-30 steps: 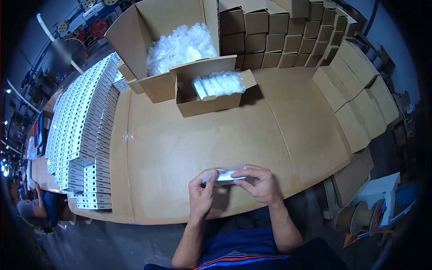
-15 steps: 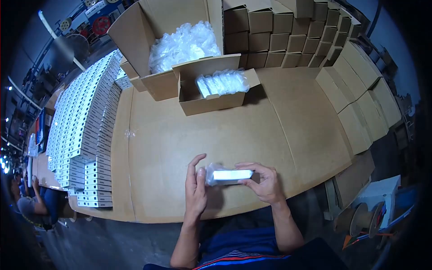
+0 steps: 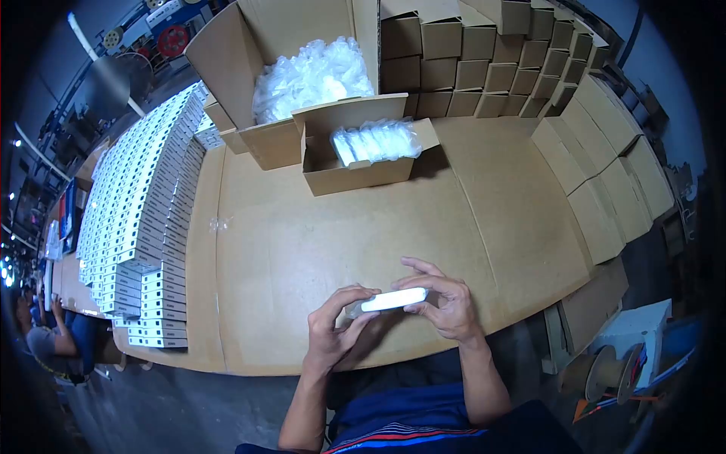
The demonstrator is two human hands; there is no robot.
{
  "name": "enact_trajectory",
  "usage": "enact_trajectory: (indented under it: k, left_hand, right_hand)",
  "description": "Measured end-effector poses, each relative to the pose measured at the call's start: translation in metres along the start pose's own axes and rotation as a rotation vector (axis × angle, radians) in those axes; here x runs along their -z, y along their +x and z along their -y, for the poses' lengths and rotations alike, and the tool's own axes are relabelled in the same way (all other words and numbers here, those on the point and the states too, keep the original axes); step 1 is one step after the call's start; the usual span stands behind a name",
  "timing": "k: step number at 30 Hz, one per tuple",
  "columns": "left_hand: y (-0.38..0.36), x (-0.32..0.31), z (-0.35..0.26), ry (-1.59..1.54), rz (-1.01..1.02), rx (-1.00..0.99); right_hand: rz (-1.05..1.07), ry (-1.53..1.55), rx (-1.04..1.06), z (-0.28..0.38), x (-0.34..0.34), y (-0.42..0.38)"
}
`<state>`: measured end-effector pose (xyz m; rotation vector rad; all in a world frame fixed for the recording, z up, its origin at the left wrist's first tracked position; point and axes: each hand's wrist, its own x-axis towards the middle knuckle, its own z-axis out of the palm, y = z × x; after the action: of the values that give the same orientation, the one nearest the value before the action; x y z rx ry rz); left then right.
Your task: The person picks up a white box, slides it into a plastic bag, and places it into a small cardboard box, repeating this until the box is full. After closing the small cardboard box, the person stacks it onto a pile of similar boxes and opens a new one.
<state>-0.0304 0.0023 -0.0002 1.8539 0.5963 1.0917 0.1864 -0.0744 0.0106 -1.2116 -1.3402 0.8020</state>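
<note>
A slim white box [image 3: 393, 300] lies level between my hands, just above the cardboard-covered table near its front edge. Clear plastic film shows around its left end. My left hand [image 3: 330, 329] pinches that end between thumb and fingers. At the other end, my right hand [image 3: 451, 309] grips the box with thumb below and fingers behind, one finger raised. Farther back stands a small open carton [image 3: 355, 181] holding a row of plastic-wrapped white boxes [image 3: 376, 142].
A large open carton [image 3: 276, 147] full of clear plastic bags [image 3: 314, 82] stands behind the small one. White boxes [image 3: 155, 197] are stacked at left, brown cartons [image 3: 473, 72] at the back and right [image 3: 612, 204]. A person [image 3: 60, 333] sits far left; a spool [image 3: 605, 374] is lower right.
My left hand, earlier spread beside the bagged end, has closed on it. The box's right end has tilted slightly up, and a right finger has lifted off.
</note>
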Motion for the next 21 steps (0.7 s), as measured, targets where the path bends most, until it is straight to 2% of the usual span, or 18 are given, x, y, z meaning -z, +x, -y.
enact_trajectory:
  k: [2, 5, 8, 12, 15, 16, 19, 21]
  left_hand:
    - [-0.005, -0.002, 0.006, -0.041, -0.028, 0.028]
    - [-0.003, -0.003, 0.008, -0.099, -0.068, 0.038]
    - [0.005, 0.001, 0.011, -0.120, -0.055, 0.003]
    - [0.019, 0.014, 0.016, -0.091, -0.005, -0.037]
    - [0.037, 0.033, 0.016, 0.046, 0.052, -0.090]
    - [0.042, 0.039, 0.019, 0.051, 0.055, -0.083]
    - [0.057, 0.045, 0.012, -0.056, -0.014, 0.161]
    - [0.074, 0.053, 0.021, 0.085, -0.061, 0.117]
  right_hand:
    - [-0.023, -0.132, 0.105, 0.005, 0.000, 0.006]
    - [-0.158, -0.281, 0.128, 0.029, -0.006, 0.015]
    - [0.068, -0.347, 0.228, 0.031, 0.006, 0.021]
    - [0.259, -0.539, 0.383, 0.044, 0.010, 0.042]
    - [0.380, -0.587, 0.356, 0.046, 0.008, 0.057]
    - [0.388, -0.592, 0.379, 0.045, 0.007, 0.064]
    - [0.374, -0.602, 0.390, 0.050, 0.002, 0.086]
    - [0.247, -0.629, 0.378, 0.055, 0.000, 0.107]
